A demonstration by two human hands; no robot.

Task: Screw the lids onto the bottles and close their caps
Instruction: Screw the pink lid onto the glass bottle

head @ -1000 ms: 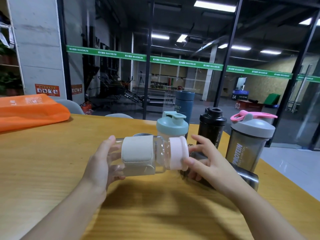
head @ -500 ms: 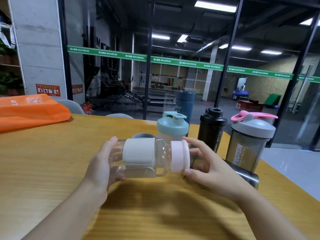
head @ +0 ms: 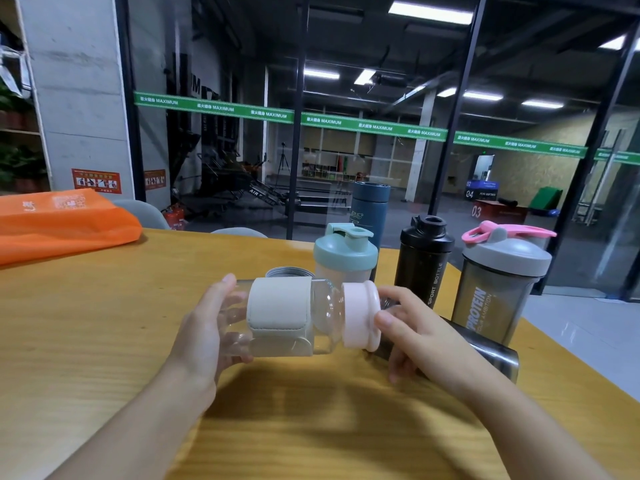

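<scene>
Holding the clear bottle [head: 322,317] sideways above the bench [head: 104,341], the person is keeping its long axis running left to right, base toward the left hand [head: 204,334] and mouth toward the right hand [head: 412,337]. The left hand's grip is wrapping around the base end, beside the beige sleeve [head: 280,310], fingers curled on the glass. The right hand's grip is pinching the pink lid [head: 360,315] at the mouth end, thumb on the near rim and fingers on the far side. The lid is sitting on the neck; whether it is fully threaded cannot be told. Turning should probably go about that sideways axis, the right hand being the nearer one. Beyond the bottle, the teal shaker [head: 344,254], black bottle [head: 424,261] and grey shaker [head: 498,282] are standing upright.
</scene>
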